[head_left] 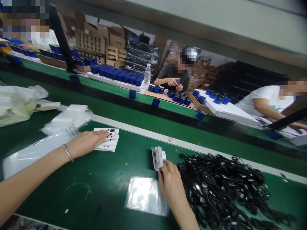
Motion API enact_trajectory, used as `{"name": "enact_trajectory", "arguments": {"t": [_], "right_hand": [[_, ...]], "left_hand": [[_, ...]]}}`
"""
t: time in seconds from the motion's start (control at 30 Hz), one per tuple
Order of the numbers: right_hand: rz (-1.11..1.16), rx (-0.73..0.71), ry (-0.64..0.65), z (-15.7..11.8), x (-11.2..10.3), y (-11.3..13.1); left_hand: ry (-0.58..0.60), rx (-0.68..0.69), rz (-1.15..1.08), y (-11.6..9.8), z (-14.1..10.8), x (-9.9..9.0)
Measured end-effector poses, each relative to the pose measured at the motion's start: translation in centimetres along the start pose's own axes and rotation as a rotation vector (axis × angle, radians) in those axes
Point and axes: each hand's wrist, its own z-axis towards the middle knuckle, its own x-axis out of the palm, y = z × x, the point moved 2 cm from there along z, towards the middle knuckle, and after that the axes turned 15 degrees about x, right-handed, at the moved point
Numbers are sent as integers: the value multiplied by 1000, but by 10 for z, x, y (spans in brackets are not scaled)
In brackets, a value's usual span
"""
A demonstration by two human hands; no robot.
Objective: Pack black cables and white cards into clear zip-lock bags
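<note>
My left hand (90, 141), with a bracelet at its wrist, lies with fingers stretched out over a small stack of white printed cards (111, 144) on the green table. Its fingertips rest on the top card. My right hand (171, 179) has its thumb and fingers at the lower end of a folded white paper stack (157, 158), which stands on edge. Beneath and left of that hand lies a flat clear plastic bag (145, 195). A heap of black cables (216, 182) spreads just right of my right hand.
Clear plastic bags (35, 150) lie at the left. Beyond a pale strip (144, 132), a green conveyor (115, 105) carries a few blue-black items (155, 102). Across it, people work beside trays of blue items (117, 75) and a plastic bottle (147, 76).
</note>
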Motion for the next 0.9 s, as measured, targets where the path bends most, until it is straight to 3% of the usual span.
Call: {"name": "enact_trajectory", "arguments": {"t": [0.23,0.33,0.4,0.47,0.6,0.7,0.77,0.83,0.9], "right_hand": [[102,20,-99,-6,-2,-14],[327,62,-181,-13,-21,-10],[546,97,-145,-20,-34,3],[825,161,50,-28,-39,22],[1478,451,601,-40,-23,63],[1650,483,857,-41,-9,79],[1578,477,852,-42,-3,79],[1384,467,729,-45,1,75],[1126,364,588,-50,3,74]], "left_hand": [[31,37,130,-10,0,1],[-23,53,175,-13,-3,-2],[-87,71,205,-21,-8,-7],[-155,118,221,-37,-17,-10],[-220,334,180,-88,-38,-2],[-207,524,101,-129,-57,14],[-210,439,17,-147,-71,24],[-243,111,-195,-152,-84,30],[-292,-172,-483,-153,-97,36]]}}
